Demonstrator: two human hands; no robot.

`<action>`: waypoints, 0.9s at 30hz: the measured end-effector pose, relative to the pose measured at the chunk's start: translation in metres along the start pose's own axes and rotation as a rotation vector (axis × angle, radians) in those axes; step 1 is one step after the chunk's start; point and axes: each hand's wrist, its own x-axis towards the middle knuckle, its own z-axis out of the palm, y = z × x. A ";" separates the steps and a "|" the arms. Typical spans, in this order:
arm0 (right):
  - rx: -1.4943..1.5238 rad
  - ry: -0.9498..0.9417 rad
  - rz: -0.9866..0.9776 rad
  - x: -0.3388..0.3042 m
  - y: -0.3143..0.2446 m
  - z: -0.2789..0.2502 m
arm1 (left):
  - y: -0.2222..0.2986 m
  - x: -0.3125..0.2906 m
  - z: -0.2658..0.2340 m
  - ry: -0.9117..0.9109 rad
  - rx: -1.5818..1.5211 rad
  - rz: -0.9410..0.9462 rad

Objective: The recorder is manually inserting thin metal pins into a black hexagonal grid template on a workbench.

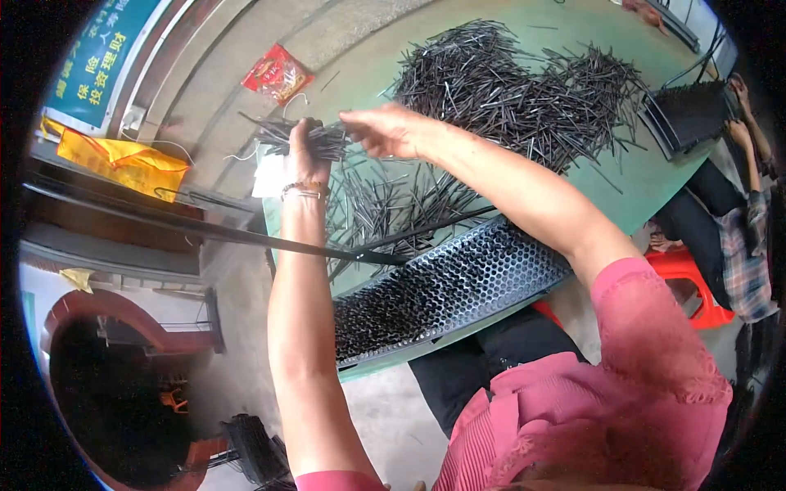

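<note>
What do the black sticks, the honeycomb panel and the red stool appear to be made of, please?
Sticks: possibly plastic, slightly glossy, with pale glints. Panel: metal or hard plastic, shiny, reflecting light between its holes. Stool: likely moulded plastic, smooth and evenly red.

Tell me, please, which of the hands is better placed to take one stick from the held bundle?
Probably the right hand. The left hand is occupied gripping the bundle of dark sticks, while the right hand is close beside it and shows no bundle of its own.
</note>
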 end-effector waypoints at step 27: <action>-0.562 0.130 -0.053 -0.006 0.034 -0.055 | 0.091 -0.104 -0.071 -0.131 -0.248 -0.032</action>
